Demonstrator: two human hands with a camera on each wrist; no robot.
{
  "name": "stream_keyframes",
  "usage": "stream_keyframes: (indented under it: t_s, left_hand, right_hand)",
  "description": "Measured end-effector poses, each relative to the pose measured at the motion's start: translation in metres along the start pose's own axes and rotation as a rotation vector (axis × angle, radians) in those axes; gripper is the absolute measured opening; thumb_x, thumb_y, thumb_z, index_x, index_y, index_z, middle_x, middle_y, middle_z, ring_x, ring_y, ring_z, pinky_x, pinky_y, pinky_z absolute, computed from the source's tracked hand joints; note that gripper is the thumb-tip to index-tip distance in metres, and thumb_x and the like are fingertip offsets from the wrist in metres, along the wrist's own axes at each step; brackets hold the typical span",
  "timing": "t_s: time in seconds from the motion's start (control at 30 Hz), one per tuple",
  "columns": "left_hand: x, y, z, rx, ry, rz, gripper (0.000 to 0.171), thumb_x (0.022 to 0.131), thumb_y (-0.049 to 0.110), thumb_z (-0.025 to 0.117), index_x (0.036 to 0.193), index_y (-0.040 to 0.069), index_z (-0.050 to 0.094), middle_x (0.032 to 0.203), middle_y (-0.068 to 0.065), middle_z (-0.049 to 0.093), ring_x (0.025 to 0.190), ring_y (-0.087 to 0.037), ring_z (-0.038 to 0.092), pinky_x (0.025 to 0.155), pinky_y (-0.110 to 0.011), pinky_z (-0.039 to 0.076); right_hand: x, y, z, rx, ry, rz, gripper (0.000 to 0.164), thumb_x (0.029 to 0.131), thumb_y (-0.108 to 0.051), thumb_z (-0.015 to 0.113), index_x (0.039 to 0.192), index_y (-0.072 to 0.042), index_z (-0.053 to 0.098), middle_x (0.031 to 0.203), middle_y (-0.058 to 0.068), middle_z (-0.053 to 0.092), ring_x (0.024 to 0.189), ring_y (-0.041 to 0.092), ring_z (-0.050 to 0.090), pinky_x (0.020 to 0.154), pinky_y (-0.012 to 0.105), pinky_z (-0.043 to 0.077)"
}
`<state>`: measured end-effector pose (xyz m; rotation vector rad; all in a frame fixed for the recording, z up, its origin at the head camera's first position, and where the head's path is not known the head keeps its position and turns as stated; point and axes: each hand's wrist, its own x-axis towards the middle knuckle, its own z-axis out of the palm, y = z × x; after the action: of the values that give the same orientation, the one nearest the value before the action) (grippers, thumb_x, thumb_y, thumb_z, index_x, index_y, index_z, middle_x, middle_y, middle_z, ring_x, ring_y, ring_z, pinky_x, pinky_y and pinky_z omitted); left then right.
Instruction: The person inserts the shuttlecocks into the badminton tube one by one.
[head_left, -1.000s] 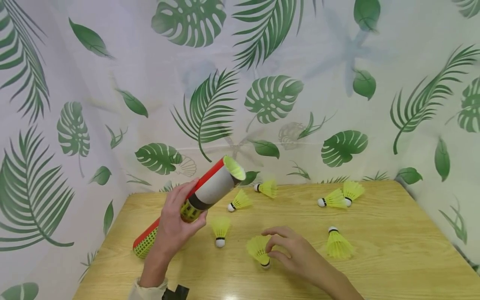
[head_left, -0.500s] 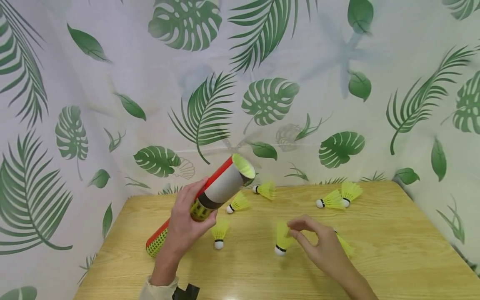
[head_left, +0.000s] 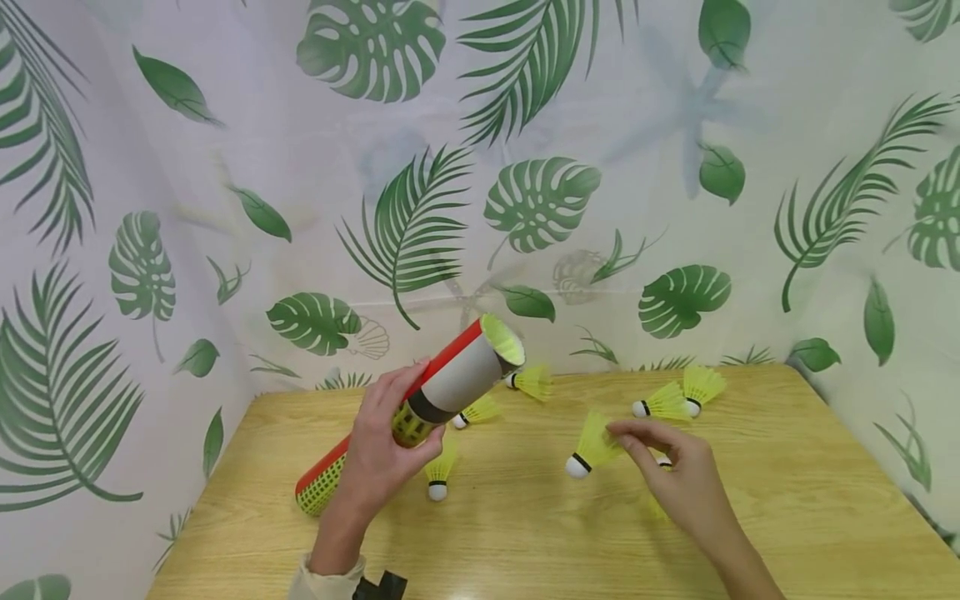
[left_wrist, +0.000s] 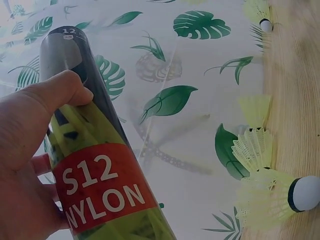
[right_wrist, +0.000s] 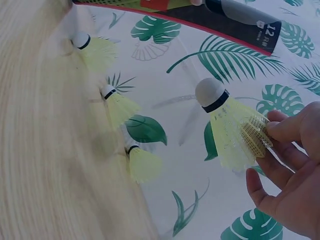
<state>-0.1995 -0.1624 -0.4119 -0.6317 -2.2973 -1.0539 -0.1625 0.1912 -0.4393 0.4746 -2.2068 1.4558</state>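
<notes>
My left hand (head_left: 386, 450) grips a shuttlecock tube (head_left: 461, 375), its fingers wrapped round the middle. The tube tilts, with its uncapped end up and to the right. On its side in the left wrist view, a red label (left_wrist: 107, 185) reads "S12 NYLON". My right hand (head_left: 678, 467) pinches a yellow shuttlecock (head_left: 592, 446) by the skirt edge between thumb and fingers. Its white cork points down and left in the head view, held above the table. In the right wrist view the held shuttlecock (right_wrist: 227, 125) shows cork and skirt whole.
Two shuttlecocks (head_left: 663, 402) lie together at the back right of the wooden table (head_left: 510, 542). Another shuttlecock (head_left: 660, 504) lies partly hidden behind my right hand. Around the tube lie a near shuttlecock (head_left: 438, 475) and two farther ones (head_left: 534, 382). A leaf-print cloth (head_left: 540, 108) hangs behind.
My right hand has taken hold of the shuttlecock and lifted it off the table, moving right and up. The tube in my left hand has shifted slightly right.
</notes>
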Motion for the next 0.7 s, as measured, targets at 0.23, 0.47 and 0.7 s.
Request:
stream_keyframes:
  t_s: [0.23,0.47,0.7]
  left_hand:
    - [-0.003,0.002,-0.004,-0.002,-0.003,-0.002,0.084,0.077,0.009,0.086,0.151,0.03,0.05,0.14,-0.001,0.054,0.12,-0.022,0.05,0.085,-0.047,0.055]
    - [-0.007,0.009,-0.004,-0.001,-0.056,-0.008,0.082,0.078,0.012,0.085,0.15,0.031,0.051,0.138,0.0,0.053,0.121,-0.02,0.051,0.089,-0.047,0.055]
    - [-0.008,0.014,0.0,-0.011,-0.08,0.016,0.083,0.077,0.012,0.085,0.15,0.034,0.051,0.14,0.004,0.053,0.122,-0.017,0.049,0.089,-0.044,0.055]
  right_hand:
    - [0.006,-0.013,-0.012,0.049,0.116,-0.003,0.026,0.088,0.015,0.069,0.11,0.002,0.075,0.107,0.007,0.077,0.097,0.004,0.071,0.084,0.016,0.054]
    - [0.012,-0.03,-0.026,0.05,0.273,-0.019,0.027,0.084,0.018,0.072,0.108,0.007,0.074,0.102,0.001,0.077,0.087,0.006,0.073,0.076,0.016,0.055]
    - [0.019,-0.041,-0.034,0.18,0.381,-0.149,0.027,0.081,0.025,0.069,0.106,0.017,0.07,0.1,0.01,0.077,0.086,0.012,0.073,0.076,0.017,0.056]
